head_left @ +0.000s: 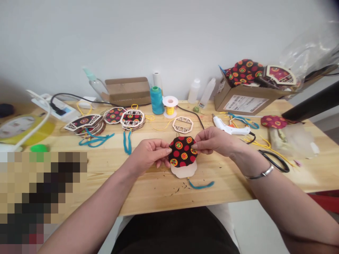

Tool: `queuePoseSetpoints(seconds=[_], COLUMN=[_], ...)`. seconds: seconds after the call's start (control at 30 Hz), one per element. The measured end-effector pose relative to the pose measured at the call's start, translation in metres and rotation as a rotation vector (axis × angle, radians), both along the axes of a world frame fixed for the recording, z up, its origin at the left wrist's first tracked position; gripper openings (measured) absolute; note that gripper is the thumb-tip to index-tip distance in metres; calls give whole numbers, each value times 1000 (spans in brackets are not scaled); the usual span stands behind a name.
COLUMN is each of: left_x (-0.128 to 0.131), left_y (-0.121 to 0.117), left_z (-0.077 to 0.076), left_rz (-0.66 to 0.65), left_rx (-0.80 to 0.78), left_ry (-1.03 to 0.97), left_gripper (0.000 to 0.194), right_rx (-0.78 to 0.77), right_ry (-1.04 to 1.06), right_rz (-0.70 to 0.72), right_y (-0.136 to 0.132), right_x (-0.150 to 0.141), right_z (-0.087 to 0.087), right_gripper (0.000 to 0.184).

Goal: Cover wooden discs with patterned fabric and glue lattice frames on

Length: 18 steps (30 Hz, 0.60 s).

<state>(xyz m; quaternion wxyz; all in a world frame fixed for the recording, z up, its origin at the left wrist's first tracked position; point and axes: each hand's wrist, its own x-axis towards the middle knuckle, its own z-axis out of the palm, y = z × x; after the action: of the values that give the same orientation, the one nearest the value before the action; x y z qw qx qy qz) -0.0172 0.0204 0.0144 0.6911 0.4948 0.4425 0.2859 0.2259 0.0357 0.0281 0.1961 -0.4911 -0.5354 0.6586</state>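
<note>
My left hand [149, 152] and my right hand [215, 140] pinch the two sides of a black fabric piece with red and orange circles [182, 151], held just above the wooden table [148, 190]. Under the fabric lies a pale wooden shape [184, 170], its lower edge showing. A teal cord [201, 185] trails from it toward the table's front edge. A wooden lattice frame [182, 124] lies just behind the hands.
Finished ornaments with teal tassels [106, 121] sit at the left. A teal thread cone [156, 100] and a yellow spool [170, 106] stand behind. A white glue gun [230, 127], black scissors [275, 161] and a cardboard box of fabric pieces [246, 95] are on the right.
</note>
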Motion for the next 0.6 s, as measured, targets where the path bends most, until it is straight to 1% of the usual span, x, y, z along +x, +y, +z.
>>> queuePoseSetpoints(seconds=[0.13, 0.27, 0.43, 0.6], left_x=[0, 1, 3, 6], left_y=[-2, -3, -3, -4], left_z=[0, 4, 10, 10], left_rz=[-123, -219, -201, -175], left_rx=[-30, -16, -51, -77], left_ry=[54, 141, 183, 256], left_gripper=[17, 16, 16, 14], right_rx=[-33, -30, -14, 9], right_ry=[-54, -89, -117, -143], right_rz=[5, 23, 53, 118], right_y=[-10, -15, -16, -16], right_x=[4, 5, 5, 7], right_z=[-6, -13, -11, -13], right_gripper=[26, 27, 27, 27])
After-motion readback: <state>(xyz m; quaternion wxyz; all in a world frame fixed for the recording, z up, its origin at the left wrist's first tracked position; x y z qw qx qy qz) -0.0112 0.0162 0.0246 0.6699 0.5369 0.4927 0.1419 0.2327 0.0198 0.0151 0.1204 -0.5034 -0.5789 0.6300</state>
